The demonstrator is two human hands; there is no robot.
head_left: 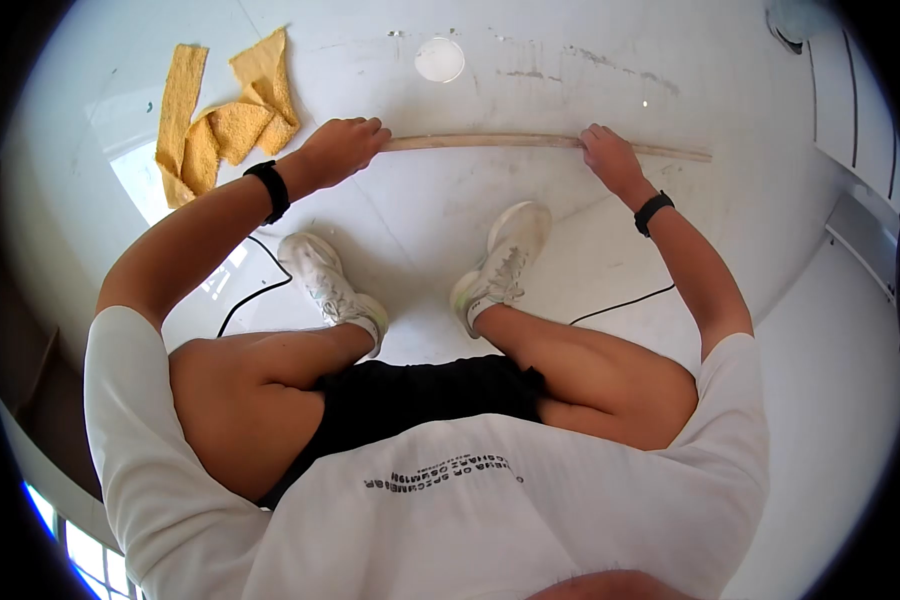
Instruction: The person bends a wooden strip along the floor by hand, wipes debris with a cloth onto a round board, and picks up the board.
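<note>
A long pale wooden stick (490,142) lies across the white floor in front of my feet. My left hand (342,148) is closed around its left end. My right hand (608,155) rests on the stick further right, fingers curled over it. The stick's right end reaches past my right hand toward the wall. Both wrists wear black bands. I am crouching, with my knees bent and my white sneakers (510,250) planted just short of the stick.
A crumpled yellow towel (220,120) lies on the floor to the left of my left hand. A white round disc (439,59) sits beyond the stick. A black cable (620,303) runs across the floor behind my feet. White cabinets (860,120) stand at right.
</note>
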